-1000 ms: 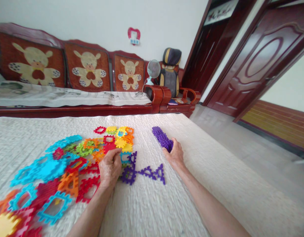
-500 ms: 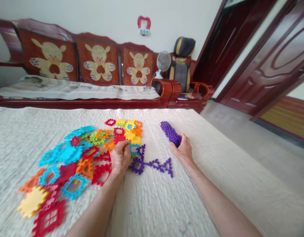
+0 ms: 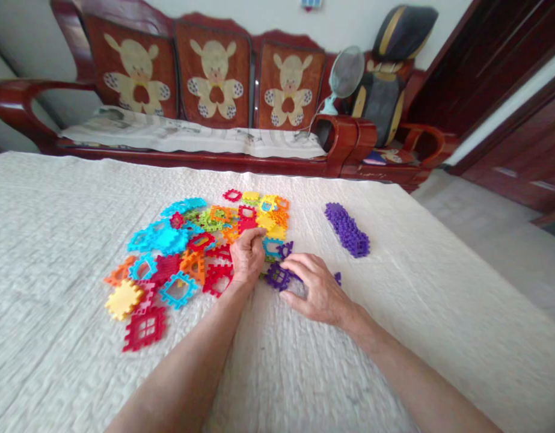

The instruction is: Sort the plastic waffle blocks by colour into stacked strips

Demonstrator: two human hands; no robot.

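Observation:
A heap of flat plastic interlocking tiles in blue, red, orange, yellow and green lies on a white quilted cover. My left hand rests at the heap's right edge, fingers curled and pinched on a tile I cannot make out. My right hand lies over loose purple tiles, fingers spread and bent down onto them. A purple stack of joined tiles lies alone to the right, apart from both hands.
A dark red wooden sofa with bear-print cushions runs behind the cover. A small fan and a black and yellow bag stand at its right end. Wooden doors and bare floor are at the right.
My right hand let go of the purple stack and moved left onto the loose purple tiles. The left hand stays at the heap. The view has tilted down and shifted.

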